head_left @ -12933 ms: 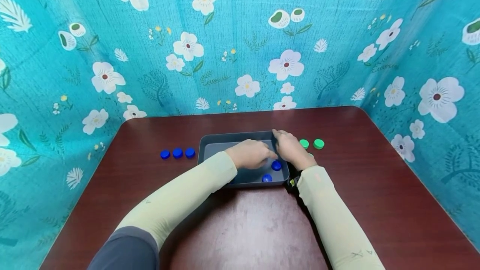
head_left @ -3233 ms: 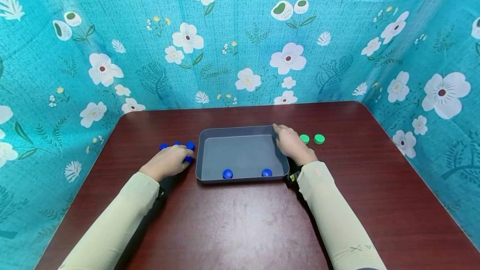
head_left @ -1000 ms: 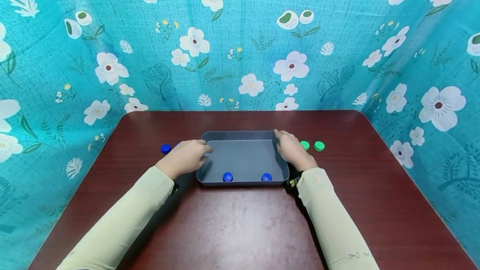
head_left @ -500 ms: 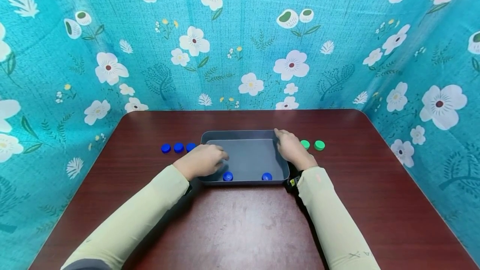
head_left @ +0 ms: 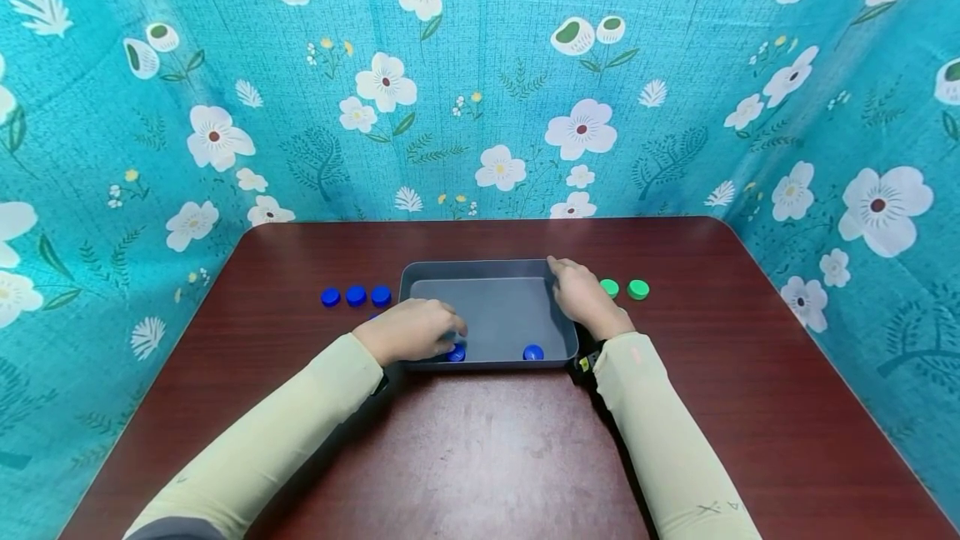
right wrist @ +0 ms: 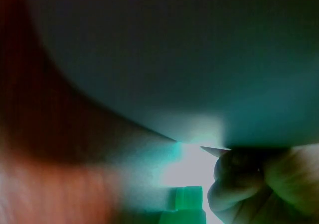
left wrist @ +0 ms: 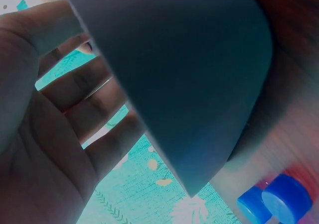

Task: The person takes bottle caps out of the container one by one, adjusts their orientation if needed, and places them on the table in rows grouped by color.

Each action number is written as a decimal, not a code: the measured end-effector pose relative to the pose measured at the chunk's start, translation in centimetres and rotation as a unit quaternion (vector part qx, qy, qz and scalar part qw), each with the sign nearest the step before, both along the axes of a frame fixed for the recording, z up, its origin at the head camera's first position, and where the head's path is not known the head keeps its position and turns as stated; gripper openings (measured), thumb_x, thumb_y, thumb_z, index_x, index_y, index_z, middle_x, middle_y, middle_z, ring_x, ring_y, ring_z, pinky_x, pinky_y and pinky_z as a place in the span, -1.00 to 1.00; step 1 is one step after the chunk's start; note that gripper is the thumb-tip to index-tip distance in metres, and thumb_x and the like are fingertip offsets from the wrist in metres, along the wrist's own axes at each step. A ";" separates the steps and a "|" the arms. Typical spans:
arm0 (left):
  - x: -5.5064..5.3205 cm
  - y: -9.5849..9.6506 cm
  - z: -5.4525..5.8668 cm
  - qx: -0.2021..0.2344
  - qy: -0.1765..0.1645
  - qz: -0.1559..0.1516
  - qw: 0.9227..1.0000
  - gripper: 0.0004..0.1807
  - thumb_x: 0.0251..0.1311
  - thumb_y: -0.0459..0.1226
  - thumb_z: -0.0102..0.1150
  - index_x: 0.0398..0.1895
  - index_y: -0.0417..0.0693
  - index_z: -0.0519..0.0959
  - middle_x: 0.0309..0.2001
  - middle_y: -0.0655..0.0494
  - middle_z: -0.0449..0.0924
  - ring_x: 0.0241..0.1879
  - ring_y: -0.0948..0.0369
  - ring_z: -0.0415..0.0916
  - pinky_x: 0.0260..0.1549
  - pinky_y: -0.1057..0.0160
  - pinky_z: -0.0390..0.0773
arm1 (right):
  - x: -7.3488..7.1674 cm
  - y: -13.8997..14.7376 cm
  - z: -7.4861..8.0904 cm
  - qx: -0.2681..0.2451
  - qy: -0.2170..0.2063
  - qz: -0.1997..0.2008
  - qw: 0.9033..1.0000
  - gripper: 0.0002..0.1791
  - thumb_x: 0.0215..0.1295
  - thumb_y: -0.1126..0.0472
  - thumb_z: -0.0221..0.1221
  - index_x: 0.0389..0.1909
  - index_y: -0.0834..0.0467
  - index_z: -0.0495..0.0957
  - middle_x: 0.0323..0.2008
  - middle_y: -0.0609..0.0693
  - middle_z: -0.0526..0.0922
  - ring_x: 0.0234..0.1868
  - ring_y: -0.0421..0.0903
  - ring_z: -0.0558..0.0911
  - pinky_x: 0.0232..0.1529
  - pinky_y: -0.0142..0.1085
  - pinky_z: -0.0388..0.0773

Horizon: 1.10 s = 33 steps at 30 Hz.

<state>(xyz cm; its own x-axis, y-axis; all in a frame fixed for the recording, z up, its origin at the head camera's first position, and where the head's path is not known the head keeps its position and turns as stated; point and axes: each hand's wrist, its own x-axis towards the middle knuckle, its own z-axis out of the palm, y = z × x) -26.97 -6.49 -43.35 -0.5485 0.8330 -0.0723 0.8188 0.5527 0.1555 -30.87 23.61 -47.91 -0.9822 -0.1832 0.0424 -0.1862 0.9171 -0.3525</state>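
A dark grey rectangular tray (head_left: 491,307) stands on the table with two blue bottle caps inside, along its near wall. My left hand (head_left: 416,330) reaches over the tray's left wall, its fingertips right at the left blue cap (head_left: 456,353). In the left wrist view the fingers (left wrist: 94,104) look loosely bent, and the tray wall (left wrist: 194,84) hides their tips. The other blue cap (head_left: 533,353) lies near the front right corner. My right hand (head_left: 588,298) holds the tray's right side near the back corner; its fingers (right wrist: 237,189) curl at the rim in the right wrist view.
Left of the tray, blue caps (head_left: 356,296) stand in a row of three, with another partly behind my left hand. Green caps (head_left: 638,289) stand to the right, beside my right hand. A flowered turquoise cloth (head_left: 450,107) hangs behind the reddish-brown table (head_left: 480,457).
My left hand has moved from the caps left of the tray, over its left wall, and down to the left blue cap inside. My right hand has stayed at the tray's right side.
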 end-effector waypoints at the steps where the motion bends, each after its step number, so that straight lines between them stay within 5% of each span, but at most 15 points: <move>1: 0.0 0.0 0.0 -0.001 0.000 -0.002 1.000 -0.75 0.22 -0.21 0.31 -0.03 0.05 0.70 -0.08 0.18 0.67 -0.10 0.23 0.60 -0.08 0.19 0.58 | 0.0 0.0 0.0 0.000 0.000 0.000 1.000 -0.43 0.42 0.36 0.01 0.43 0.32 0.19 0.32 0.27 0.34 0.31 0.18 0.35 0.20 0.05 0.38; 21: 0.0 0.3 -0.4 -0.011 -0.008 -0.033 0.999 -0.69 0.11 -0.16 0.42 -0.05 0.10 0.70 -0.11 0.21 0.65 -0.12 0.25 0.58 -0.10 0.17 0.59 | 0.0 0.0 0.2 0.000 -0.003 0.005 1.000 -0.43 0.44 0.36 0.00 0.43 0.32 0.18 0.32 0.28 0.33 0.31 0.18 0.35 0.19 0.05 0.38; 33: 0.0 0.9 -0.6 -0.027 -0.001 -0.018 0.999 -0.67 0.14 -0.17 0.39 0.00 0.09 0.69 -0.05 0.16 0.64 -0.07 0.21 0.59 -0.06 0.14 0.58 | 0.1 0.1 0.0 0.004 0.001 0.003 1.000 -0.41 0.42 0.34 0.05 0.44 0.31 0.18 0.31 0.27 0.34 0.30 0.18 0.37 0.18 0.04 0.40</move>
<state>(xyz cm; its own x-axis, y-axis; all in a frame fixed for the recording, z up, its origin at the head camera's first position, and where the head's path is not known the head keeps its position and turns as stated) -26.94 -5.56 -43.97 -0.5174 0.8473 -0.1195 0.8384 0.5299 0.1273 -30.79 23.75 -47.92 -0.9811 -0.1885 0.0429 -0.1916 0.9186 -0.3456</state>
